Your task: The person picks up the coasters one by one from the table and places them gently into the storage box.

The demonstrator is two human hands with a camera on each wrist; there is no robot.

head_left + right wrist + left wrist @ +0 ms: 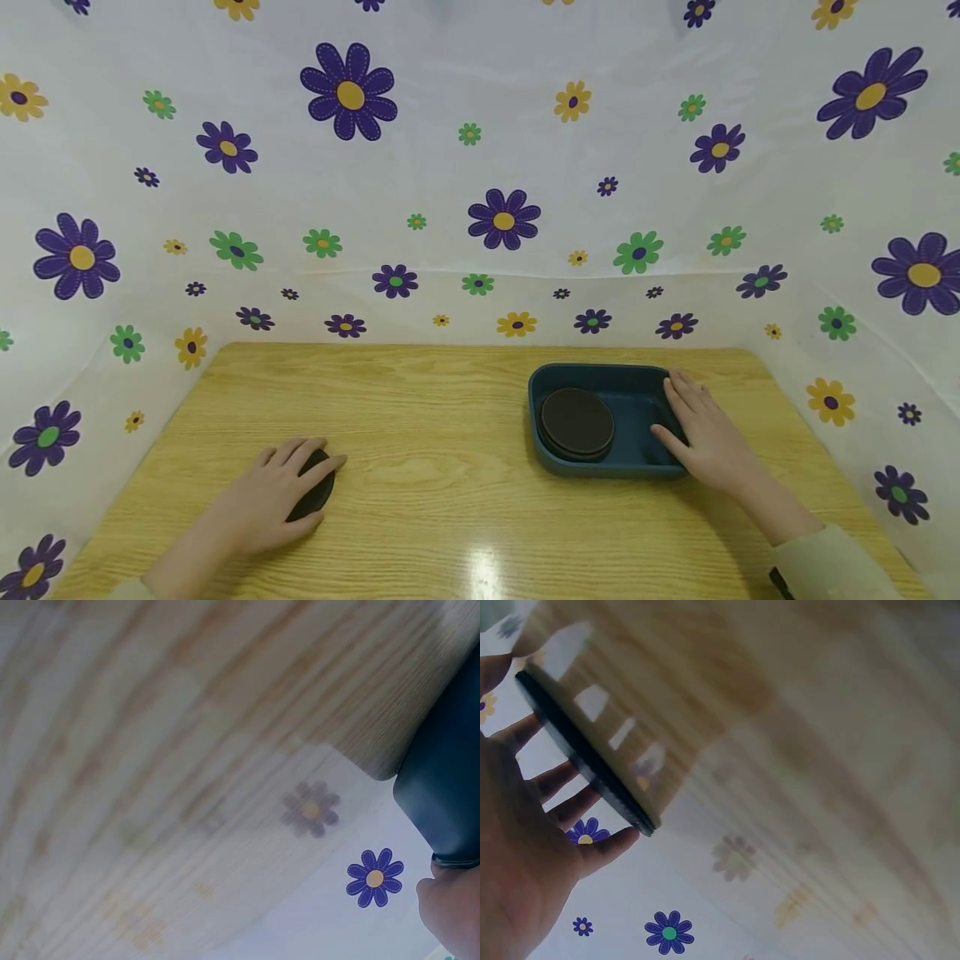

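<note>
My left hand (272,500) grips a flat round black disc (315,487), like a coaster, at the table's left. Its fingers and thumb spread around the edge, as the left wrist view also shows with the disc (585,750) edge-on, low at the table surface. My right hand (708,437) holds the right end of a dark blue rectangular tray (607,471), thumb over the rim on the inside. Inside the tray's left half lie black discs (577,419), apparently stacked. The right wrist view catches the tray's outer wall (442,787) and part of a finger.
The wooden table (420,417) has a light yellow grain and reflects some glare near its front. A white cloth (420,167) with purple, green and yellow flowers rises along its back and both sides.
</note>
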